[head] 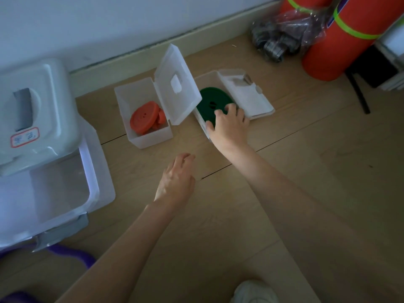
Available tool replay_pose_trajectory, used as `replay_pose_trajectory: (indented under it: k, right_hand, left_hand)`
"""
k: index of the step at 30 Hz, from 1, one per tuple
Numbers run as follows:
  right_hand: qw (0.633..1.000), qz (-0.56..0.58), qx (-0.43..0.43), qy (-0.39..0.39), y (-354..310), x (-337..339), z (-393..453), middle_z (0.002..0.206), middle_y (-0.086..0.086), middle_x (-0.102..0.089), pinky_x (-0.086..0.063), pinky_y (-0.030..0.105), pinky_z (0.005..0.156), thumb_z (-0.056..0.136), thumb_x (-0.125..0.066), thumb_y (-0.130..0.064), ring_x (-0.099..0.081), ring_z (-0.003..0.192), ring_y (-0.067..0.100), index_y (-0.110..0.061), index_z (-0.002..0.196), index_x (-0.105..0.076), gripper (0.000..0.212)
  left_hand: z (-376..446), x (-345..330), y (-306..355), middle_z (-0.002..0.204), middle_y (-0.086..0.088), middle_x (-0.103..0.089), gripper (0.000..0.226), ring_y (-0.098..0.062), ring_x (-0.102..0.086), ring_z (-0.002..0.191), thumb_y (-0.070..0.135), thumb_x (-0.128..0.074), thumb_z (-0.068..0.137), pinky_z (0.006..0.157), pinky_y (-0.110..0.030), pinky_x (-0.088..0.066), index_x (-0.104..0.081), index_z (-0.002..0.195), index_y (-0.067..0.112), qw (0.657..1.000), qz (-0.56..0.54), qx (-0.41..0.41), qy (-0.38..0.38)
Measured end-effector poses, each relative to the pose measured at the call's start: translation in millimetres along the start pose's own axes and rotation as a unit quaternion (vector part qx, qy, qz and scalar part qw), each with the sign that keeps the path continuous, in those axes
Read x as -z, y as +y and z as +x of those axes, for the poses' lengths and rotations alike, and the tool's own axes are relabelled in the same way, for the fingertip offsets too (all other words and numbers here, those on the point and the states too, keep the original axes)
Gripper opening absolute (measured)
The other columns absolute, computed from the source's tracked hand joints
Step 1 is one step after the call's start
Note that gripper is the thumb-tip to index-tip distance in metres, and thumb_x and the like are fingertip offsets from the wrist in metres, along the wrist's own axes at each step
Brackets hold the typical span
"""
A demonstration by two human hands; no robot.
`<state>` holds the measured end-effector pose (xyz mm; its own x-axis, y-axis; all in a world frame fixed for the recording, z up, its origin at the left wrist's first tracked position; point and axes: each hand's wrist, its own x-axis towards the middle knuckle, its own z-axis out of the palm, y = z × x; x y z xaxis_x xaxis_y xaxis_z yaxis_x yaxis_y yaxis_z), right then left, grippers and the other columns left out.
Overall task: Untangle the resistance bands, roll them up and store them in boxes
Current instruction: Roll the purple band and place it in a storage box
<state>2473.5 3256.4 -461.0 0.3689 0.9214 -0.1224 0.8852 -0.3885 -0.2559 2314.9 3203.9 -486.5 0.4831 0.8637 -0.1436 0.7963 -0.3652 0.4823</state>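
I am looking down at a pale wood-plank floor (284, 215) beside a white wall. My right hand (229, 125) reaches forward and rests on a dark green rolled resistance band (207, 103), fingers spread and bent over its near edge, pressing the flat, rubbery coil down into a small translucent plastic box (202, 121). I judge I am seating the roll so that the hinged lid (247, 99), lying open flat to the right, can close. My left hand (177, 178) hovers low over the floor nearer me, fingers relaxed and loosely bent, holding nothing.

Just left stands a second translucent box (140, 132) with its lid (175, 84) propped upright, leaning towards the green band's box. An orange rolled band (145, 118) sits inside, a tight smooth disc.

At far left is a large clear storage bin with a grey-handled lid (43, 127). Orange foam rolls (341, 40) stand in the far corner.
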Motion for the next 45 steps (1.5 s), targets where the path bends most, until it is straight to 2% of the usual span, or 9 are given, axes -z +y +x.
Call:
replay_pose_trajectory:
  k: [4, 12, 17, 23, 29, 34, 37, 42, 45]
  right_hand:
    - [0.990, 0.142, -0.001, 0.027, -22.8, -13.4, -81.2, 0.126, 0.008, -0.047, -0.032, 0.037, 0.093, 0.092, -0.050, -0.030, -0.042, 0.117, 0.025, -0.013, 0.124, -0.050, 0.036]
    - [0.927, 0.187, 0.128, -0.298, -98.9, -62.9, -202.2, 0.123, 0.016, -0.049, -0.035, 0.033, 0.093, 0.091, -0.055, -0.019, -0.049, 0.110, 0.028, -0.003, 0.123, -0.047, 0.037]
    - [0.880, 0.170, 0.148, -0.418, -156.4, -94.3, -249.9, 0.127, 0.017, -0.051, -0.040, 0.033, 0.090, 0.085, -0.064, -0.040, -0.050, 0.112, 0.028, -0.003, 0.129, -0.043, 0.061]
    - [0.912, 0.097, 0.220, -0.333, -193.7, -79.7, -252.3, 0.097, 0.013, -0.052, -0.037, 0.032, 0.066, 0.085, -0.055, -0.011, -0.056, 0.094, 0.034, -0.014, 0.092, -0.040, 0.017]
    - [0.912, 0.068, 0.348, -0.208, -205.3, 60.6, -246.4, 0.074, 0.005, -0.063, -0.048, 0.039, 0.061, 0.079, -0.061, -0.014, -0.060, 0.064, 0.026, -0.010, 0.093, -0.053, 0.017]
    - [0.879, 0.086, 0.422, -0.205, -242.5, 179.6, -261.7, 0.068, -0.004, -0.061, -0.042, 0.020, 0.053, 0.082, -0.066, -0.013, -0.054, 0.048, -0.001, -0.010, 0.094, -0.058, 0.015]
    - [0.858, 0.066, 0.487, -0.148, -259.4, 226.7, -289.5, 0.090, 0.002, -0.067, -0.035, 0.012, 0.060, 0.082, -0.065, -0.011, -0.051, 0.059, -0.006, -0.009, 0.096, -0.064, 0.015]
    - [0.831, 0.276, 0.476, -0.079, -271.6, 270.8, -342.7, 0.089, -0.007, -0.065, -0.049, 0.015, 0.070, 0.082, -0.067, -0.006, -0.061, 0.072, 0.007, -0.016, 0.092, -0.064, 0.014]
    - [0.740, 0.534, 0.398, -0.096, -263.3, 290.9, -355.1, 0.089, 0.001, -0.065, -0.057, 0.030, 0.075, 0.083, -0.064, 0.002, -0.068, 0.079, 0.017, -0.014, 0.090, -0.063, 0.018]
  left_hand:
    - [-29.6, 16.5, -9.4, 0.132, -0.008, -0.048, 0.049, -0.025, -0.052, 0.114, -0.004, -0.045, 0.083, 0.094, -0.033, -0.041, -0.047, 0.131, 0.006, 0.999, -0.022, 0.029, 0.000]
    - [-201.6, 53.9, -75.2, 0.107, -0.020, -0.060, 0.039, -0.040, -0.056, 0.096, -0.008, -0.052, 0.075, 0.089, -0.049, -0.045, -0.060, 0.113, -0.003, 0.984, 0.029, 0.171, 0.032]
    - [-274.4, 66.6, -118.5, 0.116, -0.020, -0.055, 0.043, -0.038, -0.052, 0.104, -0.011, -0.058, 0.074, 0.091, -0.043, -0.042, -0.057, 0.117, -0.003, 0.955, -0.009, 0.287, 0.080]
    - [-296.1, 87.6, -141.3, 0.120, -0.016, -0.054, 0.049, -0.035, -0.053, 0.111, -0.003, -0.063, 0.074, 0.089, -0.042, -0.045, -0.053, 0.122, -0.001, 0.955, -0.069, 0.265, 0.118]
    - [-270.3, 137.7, -101.6, 0.146, -0.003, -0.036, 0.096, -0.019, -0.028, 0.138, 0.042, -0.077, 0.066, 0.115, -0.032, -0.011, -0.030, 0.143, 0.010, 0.982, -0.098, 0.098, 0.129]
    - [-278.7, 216.1, -55.2, 0.099, 0.007, -0.066, 0.054, -0.009, -0.062, 0.093, 0.049, -0.073, 0.063, 0.085, -0.023, -0.047, -0.057, 0.109, 0.026, 0.947, -0.246, 0.095, 0.185]
    - [-296.4, 265.2, -37.8, 0.073, 0.014, -0.066, 0.021, 0.003, -0.060, 0.066, 0.042, -0.072, 0.070, 0.064, -0.013, -0.047, -0.059, 0.086, 0.038, 0.932, -0.299, 0.057, 0.198]
    - [-320.6, 319.6, -10.1, 0.076, 0.006, -0.068, 0.009, -0.005, -0.063, 0.069, 0.021, -0.073, 0.077, 0.068, -0.021, -0.051, -0.065, 0.081, 0.024, 0.942, -0.292, 0.039, 0.160]
    - [-335.6, 342.9, -4.2, 0.088, -0.006, -0.070, 0.005, -0.017, -0.064, 0.081, 0.008, -0.065, 0.083, 0.078, -0.033, -0.052, -0.062, 0.081, 0.012, 0.952, -0.272, 0.015, 0.142]
